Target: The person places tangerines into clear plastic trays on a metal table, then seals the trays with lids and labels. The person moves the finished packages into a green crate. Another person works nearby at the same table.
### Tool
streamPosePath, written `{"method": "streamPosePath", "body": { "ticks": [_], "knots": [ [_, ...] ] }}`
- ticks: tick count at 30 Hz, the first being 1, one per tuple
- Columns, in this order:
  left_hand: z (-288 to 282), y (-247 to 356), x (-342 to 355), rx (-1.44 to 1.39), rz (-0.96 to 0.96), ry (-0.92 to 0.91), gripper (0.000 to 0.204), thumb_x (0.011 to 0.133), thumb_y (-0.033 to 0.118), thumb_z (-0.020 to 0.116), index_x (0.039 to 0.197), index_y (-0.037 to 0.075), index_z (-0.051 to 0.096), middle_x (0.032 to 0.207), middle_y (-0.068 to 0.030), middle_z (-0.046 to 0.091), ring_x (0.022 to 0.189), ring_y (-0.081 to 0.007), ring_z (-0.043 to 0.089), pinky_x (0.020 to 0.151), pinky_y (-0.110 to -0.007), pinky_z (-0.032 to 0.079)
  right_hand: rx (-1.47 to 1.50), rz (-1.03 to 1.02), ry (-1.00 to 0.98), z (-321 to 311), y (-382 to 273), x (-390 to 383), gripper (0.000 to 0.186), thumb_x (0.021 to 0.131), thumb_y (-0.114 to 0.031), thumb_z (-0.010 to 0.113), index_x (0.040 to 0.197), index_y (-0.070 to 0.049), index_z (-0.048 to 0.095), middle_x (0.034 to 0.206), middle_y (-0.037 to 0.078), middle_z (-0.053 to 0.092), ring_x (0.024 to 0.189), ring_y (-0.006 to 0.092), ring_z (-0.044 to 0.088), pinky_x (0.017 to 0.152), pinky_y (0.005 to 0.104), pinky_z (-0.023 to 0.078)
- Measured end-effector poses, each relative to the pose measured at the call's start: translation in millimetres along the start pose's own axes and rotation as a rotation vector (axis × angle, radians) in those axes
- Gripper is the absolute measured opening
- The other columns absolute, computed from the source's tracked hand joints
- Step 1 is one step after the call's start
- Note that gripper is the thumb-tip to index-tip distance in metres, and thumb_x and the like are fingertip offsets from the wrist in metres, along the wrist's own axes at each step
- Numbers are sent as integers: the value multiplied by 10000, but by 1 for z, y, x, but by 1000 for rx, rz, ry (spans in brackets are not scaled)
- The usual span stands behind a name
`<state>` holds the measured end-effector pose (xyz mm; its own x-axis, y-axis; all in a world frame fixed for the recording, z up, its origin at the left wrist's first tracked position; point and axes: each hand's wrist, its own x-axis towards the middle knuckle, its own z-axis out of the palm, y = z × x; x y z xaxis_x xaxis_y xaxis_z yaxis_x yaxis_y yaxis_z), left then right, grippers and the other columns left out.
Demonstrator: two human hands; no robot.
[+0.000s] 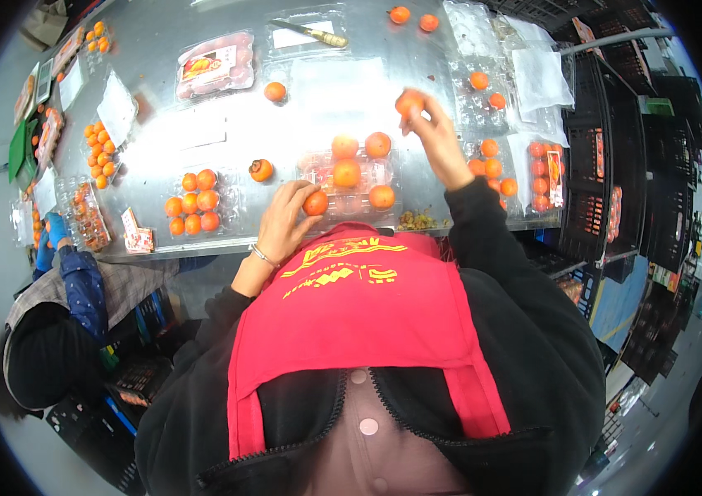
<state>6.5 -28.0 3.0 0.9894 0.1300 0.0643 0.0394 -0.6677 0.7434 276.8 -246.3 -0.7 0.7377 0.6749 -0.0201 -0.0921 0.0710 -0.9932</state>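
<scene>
My right hand is raised above the steel table with an orange persimmon between thumb and fingers. My left hand has its fingers around another persimmon at the front-left corner of a clear plastic clamshell. Several more persimmons sit on top of that clamshell. A loose persimmon with its calyx showing lies left of it, and a small pile of leafy trimmings lies at its right near the front edge.
Trays of orange fruit line the steel table, with a filled pack and a knife toward the back. Black crates stand at the right. At far left a co-worker's blue-gloved hand is at another tray.
</scene>
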Motion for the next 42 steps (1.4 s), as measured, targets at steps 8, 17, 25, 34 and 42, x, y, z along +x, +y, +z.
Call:
{"method": "streamPosePath", "body": {
  "ticks": [8, 17, 25, 34, 42],
  "knots": [
    [3, -5, -3, -12, 52, 31, 533, 835, 111, 809, 1329, 66, 613, 1249, -114, 600, 1109, -309, 616, 845, -363, 529, -864, -185, -35, 54, -18, -78, 473, 856, -113, 775, 1262, -15, 553, 1114, 161, 603, 945, 379, 646, 789, 423, 533],
    [2, -6, -2, -59, 24, 7, 537, 798, 104, 811, 1290, 54, 604, 1231, -144, 596, 1154, -378, 584, 959, -444, 496, -964, -281, -99, 51, -14, -75, 316, 874, -80, 738, 1182, -54, 672, 1127, 139, 617, 980, 361, 667, 818, 410, 554],
    [-6, 0, 6, -104, -60, -58, 539, 776, 105, 828, 1271, 57, 617, 1221, -141, 600, 1132, -373, 588, 944, -434, 502, -1004, -411, 90, -26, -13, 43, 261, 882, -72, 737, 1140, -49, 703, 1043, 125, 674, 918, 274, 694, 792, 378, 552],
    [-14, 11, 16, -72, -132, -87, 558, 759, 101, 844, 1275, 87, 633, 1228, -112, 601, 1161, -357, 590, 957, -444, 509, -1346, -177, 462, -115, 48, 249, 433, 846, -118, 749, 1272, -91, 673, 1201, 175, 661, 1179, 389, 611, 1006, 456, 513],
    [-13, 13, 15, -69, -164, -84, 584, 746, 116, 860, 1285, 79, 637, 1246, -125, 605, 1157, -363, 596, 952, -428, 517, -1297, -42, 376, -133, 65, 252, 385, 849, -256, 794, 1184, -85, 710, 1160, 148, 723, 1097, 387, 672, 944, 466, 537]
  ]
}}
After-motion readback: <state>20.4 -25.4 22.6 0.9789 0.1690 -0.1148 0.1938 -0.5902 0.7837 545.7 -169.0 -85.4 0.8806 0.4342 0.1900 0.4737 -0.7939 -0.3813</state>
